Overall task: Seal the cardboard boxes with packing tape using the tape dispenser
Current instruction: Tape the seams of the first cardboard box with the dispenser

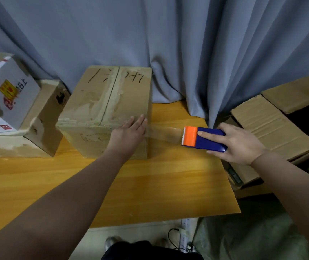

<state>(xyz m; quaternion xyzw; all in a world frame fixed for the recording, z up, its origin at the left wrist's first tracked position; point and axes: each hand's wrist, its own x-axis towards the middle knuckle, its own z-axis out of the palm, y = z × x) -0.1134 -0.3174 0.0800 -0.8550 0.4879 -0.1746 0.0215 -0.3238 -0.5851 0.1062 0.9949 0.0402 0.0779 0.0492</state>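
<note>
Tape (164, 133), one clear strip, is stretched from the near right corner of the middle box (105, 107) to the one blue-and-orange tape dispenser (204, 138), which is gripped by the right hand (238, 145) above the surface (150, 184). The strip's end is pressed flat by the left hand (129, 134), fingers straight. Four boxes are counted: this one, a white box (9, 94) stacked on a brown box (43, 117) at left, an open box (273, 124) at right.
</note>
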